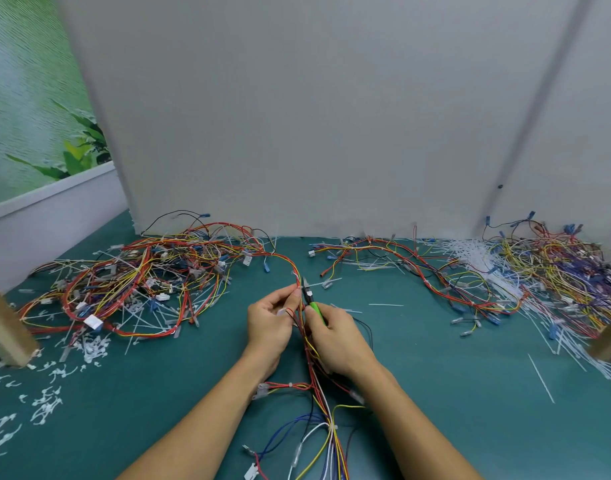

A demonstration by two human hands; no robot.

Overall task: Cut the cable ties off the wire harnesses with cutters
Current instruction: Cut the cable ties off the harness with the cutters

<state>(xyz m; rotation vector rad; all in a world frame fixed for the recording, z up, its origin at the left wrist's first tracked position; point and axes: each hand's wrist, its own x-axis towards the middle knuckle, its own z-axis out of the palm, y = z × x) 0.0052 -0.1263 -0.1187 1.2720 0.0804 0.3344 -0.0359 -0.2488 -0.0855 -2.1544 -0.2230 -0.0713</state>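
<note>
Reaching forward from the bottom edge of the view, both bare forearms converge near the middle of the green table (453, 393), wrists angled inward so the hands nearly meet. The left hand (269, 329) is turned palm-inward with its fingers curled, thumb and fingertips pinching the wire harness (319, 405) at a point just above the knuckles. The right hand (337, 339) sits just beside it, fingers wrapped around the green handles of the cutters (311, 299). The dark blades point away from the person, with the tips right at the stretch of harness the left fingers pinch; whether the blades are parted or closed is too small to tell. The harness is a bundle of mostly red and yellow wires. It runs from the near edge of the table up between the two hands, then curves off left into a big tangled pile of harnesses (141, 282). Below the hands it fans out into blue, white, yellow and black strands ending in small connectors, and a white cable tie (290, 385) wraps a red branch near the left wrist. Another tangled heap (560, 271) lies far right, next to a spread of straight white ties (470, 258). Short white cut-off pieces (44, 407) litter the near-left table.
</note>
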